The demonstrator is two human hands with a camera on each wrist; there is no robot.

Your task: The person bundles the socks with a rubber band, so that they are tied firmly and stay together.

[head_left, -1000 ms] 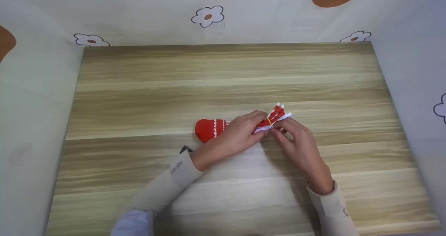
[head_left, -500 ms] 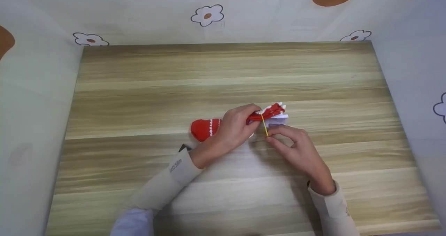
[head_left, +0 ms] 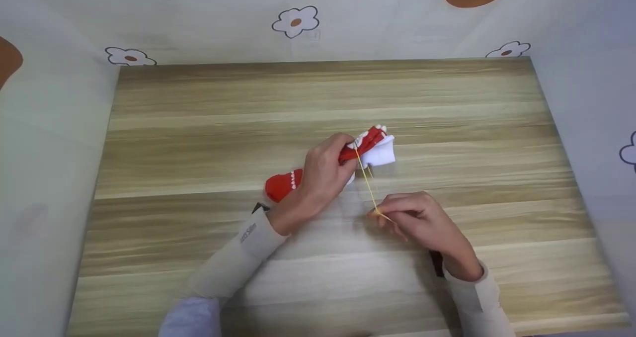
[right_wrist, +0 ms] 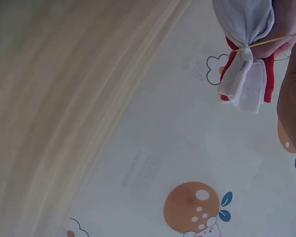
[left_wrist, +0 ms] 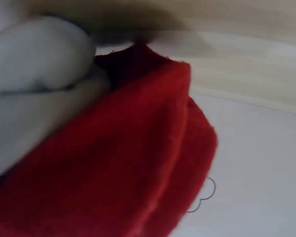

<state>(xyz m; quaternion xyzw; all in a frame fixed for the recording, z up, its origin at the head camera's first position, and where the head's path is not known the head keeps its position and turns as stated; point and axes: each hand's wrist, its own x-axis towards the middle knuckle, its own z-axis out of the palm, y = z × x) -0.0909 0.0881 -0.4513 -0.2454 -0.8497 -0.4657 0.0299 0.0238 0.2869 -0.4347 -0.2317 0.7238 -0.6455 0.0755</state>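
Observation:
Red socks (head_left: 282, 186) with white patterns are bunched with a white sock (head_left: 379, 153), and my left hand (head_left: 320, 175) grips the bundle around its middle. A thin yellow rubber band (head_left: 366, 179) loops round the bundle just beyond the left fingertips. Lower and to the right, my right hand (head_left: 420, 217) pinches the band and draws it out taut. In the right wrist view, the band cinches the white sock (right_wrist: 246, 29) into a narrow waist, with red cloth behind. Red sock cloth (left_wrist: 118, 148) fills much of the left wrist view, beside the gripping fingers.
The hands work over a wood-grain table (head_left: 248, 108). Pale wall covering (head_left: 208, 24) with flower prints rises at its back and sides. A small dark thing (head_left: 259, 208) shows beside the left wrist, and another dark thing (head_left: 437, 263) beside the right wrist.
The right hand has pulled the rubber band down and away from the bundle, stretching it long. The left hand has shifted left and farther up the table with the socks, which now tilt more upward.

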